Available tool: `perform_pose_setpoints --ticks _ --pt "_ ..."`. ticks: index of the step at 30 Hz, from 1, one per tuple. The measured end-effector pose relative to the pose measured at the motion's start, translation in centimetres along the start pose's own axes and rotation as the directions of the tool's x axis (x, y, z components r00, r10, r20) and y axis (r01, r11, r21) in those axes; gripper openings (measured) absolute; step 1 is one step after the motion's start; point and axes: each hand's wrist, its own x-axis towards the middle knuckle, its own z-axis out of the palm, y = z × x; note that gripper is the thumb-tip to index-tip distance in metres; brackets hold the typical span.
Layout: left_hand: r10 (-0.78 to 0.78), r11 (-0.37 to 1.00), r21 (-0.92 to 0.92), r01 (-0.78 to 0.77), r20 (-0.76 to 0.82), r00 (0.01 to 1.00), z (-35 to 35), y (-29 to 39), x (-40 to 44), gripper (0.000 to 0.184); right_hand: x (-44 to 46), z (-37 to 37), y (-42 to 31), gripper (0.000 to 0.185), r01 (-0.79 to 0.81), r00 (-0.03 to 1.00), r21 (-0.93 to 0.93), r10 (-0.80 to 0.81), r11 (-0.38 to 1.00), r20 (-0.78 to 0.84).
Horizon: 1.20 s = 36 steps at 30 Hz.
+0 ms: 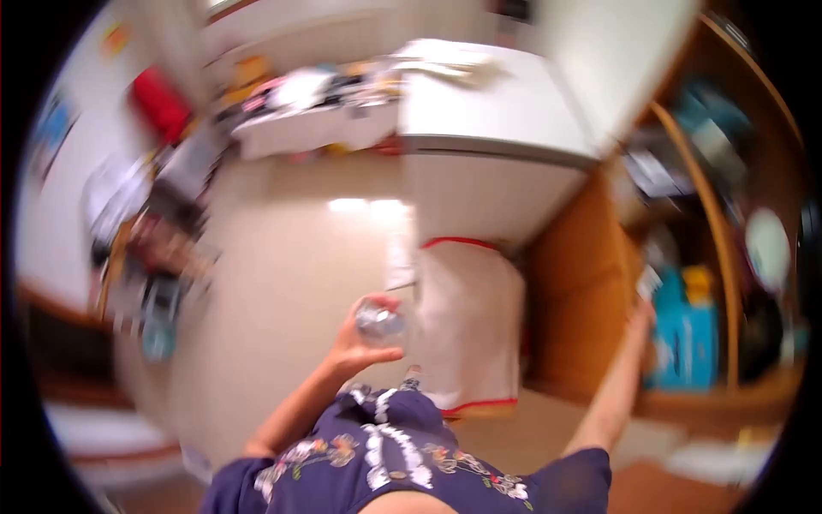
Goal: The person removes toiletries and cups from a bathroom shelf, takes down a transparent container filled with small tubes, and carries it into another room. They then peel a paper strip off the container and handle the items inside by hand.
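Observation:
In front of my body, my left hand (349,344) is closed around a clear, shiny glass-like vessel (379,320), seen from above. My right arm stretches out to the wooden cabinet on the right. At its opening, my right hand (641,313) is blurred beside a bright blue package (687,338) with a yellow top. A small whitish thing (649,283) shows at its fingertips; whether the fingers hold it, I cannot make out.
The open wooden cabinet (574,283) has shelves of mixed items on the right. A white-topped unit (505,98) stands ahead, with a red-edged pale cloth (467,325) below it. Cluttered things line the left wall, including a red roll-shaped object (160,104). A heaped bed-like surface (317,128) is at the back.

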Motion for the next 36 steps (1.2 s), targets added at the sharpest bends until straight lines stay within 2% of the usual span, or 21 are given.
perform_pose_setpoints --ticks 1,3,4,6,9,12,14,16,18,19,20,21,22,23,25,26,27,29,30,31,36 --pt "0.116 0.993 0.025 -0.115 -0.038 0.993 -1.1 -0.4 -0.2 0.075 0.3 -1.2 -1.1 0.030 0.016 0.996 -0.089 -0.023 0.996 -0.084" --pt "0.068 0.998 -0.002 -0.070 -0.200 0.977 -2.7 0.1 -1.5 0.074 2.1 0.3 -1.1 0.030 0.020 0.979 -0.253 -0.070 0.967 -0.191" --pt "0.126 0.992 0.039 -0.120 -0.271 0.954 -4.2 0.4 -2.5 0.073 2.7 2.4 -0.8 0.030 0.035 0.968 -0.340 -0.116 0.940 -0.223" --pt "0.172 0.985 0.073 -0.156 -0.450 0.876 -6.0 1.8 -4.9 0.070 2.6 9.0 0.8 0.030 0.069 0.943 -0.469 -0.211 0.880 -0.256" --pt "0.198 0.977 0.062 -0.205 -0.625 0.755 -7.8 3.4 -7.8 0.071 -1.6 19.0 6.3 0.030 0.094 0.933 -0.551 -0.267 0.829 -0.243" --pt "0.225 0.951 0.029 -0.309 -0.750 0.622 -11.0 4.7 -11.7 0.068 -8.7 27.4 14.5 0.030 0.016 0.980 -0.567 -0.125 0.824 -0.153" --pt "0.225 0.908 -0.022 -0.419 -0.818 0.529 -12.9 5.4 -14.7 0.066 -15.3 33.9 20.4 0.029 -0.098 0.995 -0.594 0.083 0.798 -0.053" --pt "0.227 0.858 -0.039 -0.512 -0.865 0.447 -15.0 6.7 -17.9 0.066 -22.9 40.7 25.7 0.029 -0.191 0.951 -0.663 0.304 0.724 0.058" --pt "0.253 0.828 0.002 -0.560 -0.893 0.372 -17.5 7.6 -21.4 0.065 -30.6 47.5 30.1 0.029 -0.198 0.861 -0.711 0.466 0.675 0.202" --pt "0.256 0.819 0.025 -0.573 -0.910 0.327 -18.8 7.9 -23.3 0.064 -30.0 50.4 38.8 0.023 -0.061 0.817 -0.345 0.246 0.937 0.522" --pt "0.257 0.810 0.048 -0.585 -0.925 0.280 -20.2 8.3 -25.2 0.062 -37.1 54.7 34.7 0.039 -0.045 0.674 -0.760 0.582 0.648 0.456" --pt "0.243 0.818 0.077 -0.570 -0.944 0.222 -20.9 9.2 -25.9 0.060 -44.5 58.9 31.7 0.025 -0.037 0.642 -0.671 0.532 0.741 0.552" --pt "0.249 0.814 0.101 -0.572 -0.950 0.187 -21.7 10.3 -28.1 0.059 -47.8 61.1 33.8 0.032 0.024 0.638 -0.673 0.506 0.740 0.580" --pt "0.256 0.811 0.127 -0.571 -0.955 0.150 -22.5 11.3 -30.0 0.058 -50.7 63.4 34.8 0.036 0.108 0.509 -0.678 0.545 0.727 0.666" --pt "0.275 0.810 0.183 -0.558 -0.958 0.085 -23.9 12.9 -33.7 0.057 -57.7 67.3 35.3 0.033 0.288 0.350 -0.545 0.444 0.787 0.825" --pt "0.287 0.808 0.211 -0.550 -0.957 0.054 -24.6 13.5 -35.4 0.057 -61.5 69.0 34.7 0.033 0.289 0.279 -0.493 0.420 0.821 0.864" --pt "0.296 0.808 0.239 -0.539 -0.955 0.022 -25.3 13.9 -37.1 0.056 -65.1 70.5 33.7 0.033 0.284 0.206 -0.441 0.395 0.851 0.895" --pt "0.321 0.818 0.266 -0.511 -0.947 0.022 -26.9 13.9 -40.4 0.056 -70.8 72.9 32.3 0.031 0.247 0.035 -0.506 0.515 0.826 0.857" --pt "0.330 0.826 0.277 -0.492 -0.944 0.024 -27.7 14.1 -42.2 0.056 -73.2 73.7 32.3 0.033 0.193 -0.049 -0.488 0.505 0.851 0.862" --pt "0.340 0.831 0.264 -0.490 -0.938 0.073 -28.1 14.6 -43.7 0.057 -75.4 74.2 32.2 0.036 0.134 -0.128 -0.475 0.491 0.870 0.862" --pt "0.328 0.785 0.294 -0.545 -0.944 -0.038 -28.8 16.8 -47.5 0.056 -84.8 75.4 30.3 0.033 0.031 -0.338 -0.475 0.456 0.880 0.823"
